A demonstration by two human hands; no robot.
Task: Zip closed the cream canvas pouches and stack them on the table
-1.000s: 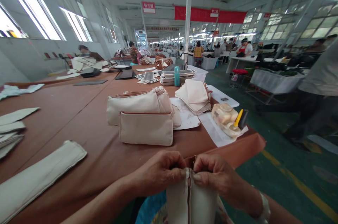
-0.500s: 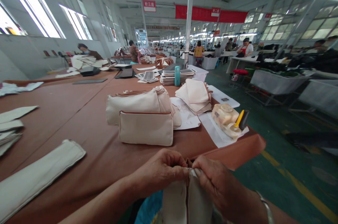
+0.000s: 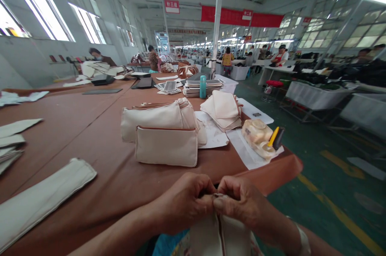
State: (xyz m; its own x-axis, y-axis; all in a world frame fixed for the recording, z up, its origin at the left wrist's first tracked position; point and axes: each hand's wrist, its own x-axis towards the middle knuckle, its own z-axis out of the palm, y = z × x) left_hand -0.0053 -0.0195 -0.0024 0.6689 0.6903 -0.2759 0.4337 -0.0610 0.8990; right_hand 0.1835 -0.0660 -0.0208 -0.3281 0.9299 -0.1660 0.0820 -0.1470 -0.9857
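Low in front of me, at the table's near edge, is a cream leather piece [image 3: 208, 236] with a dark brown slit or seam down its middle. My left hand [image 3: 188, 199] pinches its far end from the left. From the right, my right hand [image 3: 238, 201] pinches the same end, thumb and fingertips meeting those of the left. The exact edge between the fingertips is hidden. Just beyond the hands, a cream pouch with brown edging [image 3: 166, 146] stands on the brown table cover [image 3: 99, 191], in front of a stack of similar cream pouches [image 3: 150, 117].
At right are a glue container [image 3: 256, 131] with a yellow-handled tool [image 3: 273, 137] and a pile of cream panels [image 3: 223, 109]. A teal bottle [image 3: 202, 87] stands farther back. Long cream pieces [image 3: 48, 203] lie left. Several people work in the background.
My right hand has rolled inward, its thumb now pressing on the end of the cream piece. Both hands have come closer together, and the piece has shifted slightly right.
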